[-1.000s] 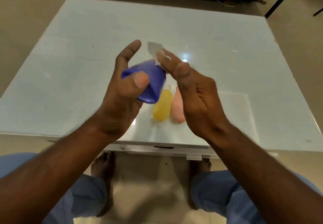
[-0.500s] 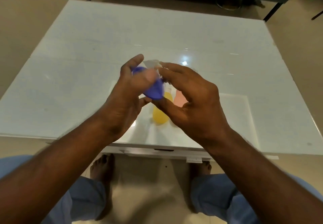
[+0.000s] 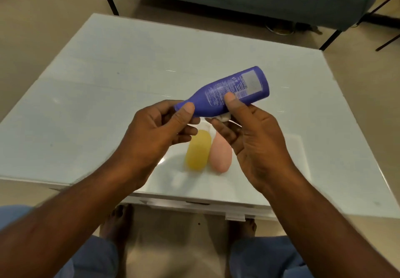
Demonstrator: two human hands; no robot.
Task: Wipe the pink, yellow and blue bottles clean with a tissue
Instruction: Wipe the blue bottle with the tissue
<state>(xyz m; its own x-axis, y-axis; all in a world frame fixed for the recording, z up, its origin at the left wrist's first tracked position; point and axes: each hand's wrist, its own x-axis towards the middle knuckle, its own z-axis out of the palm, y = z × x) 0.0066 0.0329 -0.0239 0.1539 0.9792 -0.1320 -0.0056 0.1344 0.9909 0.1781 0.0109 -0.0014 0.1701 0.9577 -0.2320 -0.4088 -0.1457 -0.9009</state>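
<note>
While we hold the blue bottle (image 3: pixel 227 92) up over the pale table (image 3: pixel 86 87), it lies tilted, its flat base raised toward the far side and its narrow cap end lower. Our left hand (image 3: pixel 158 134) pinches that cap end between thumb and fingers. Our right hand (image 3: pixel 257 141) grips the middle of the bottle, thumb pressed on the printed label, and a small wad of white tissue (image 3: pixel 224 117) is pinched against the underside of the bottle by its fingers. Below the blue bottle, the yellow bottle (image 3: pixel 198 151) and the pink bottle (image 3: pixel 220 155) lie side by side on the table, touching or nearly so, with the yellow one nearer our left hand and the pink one partly hidden under our right fingers.
</note>
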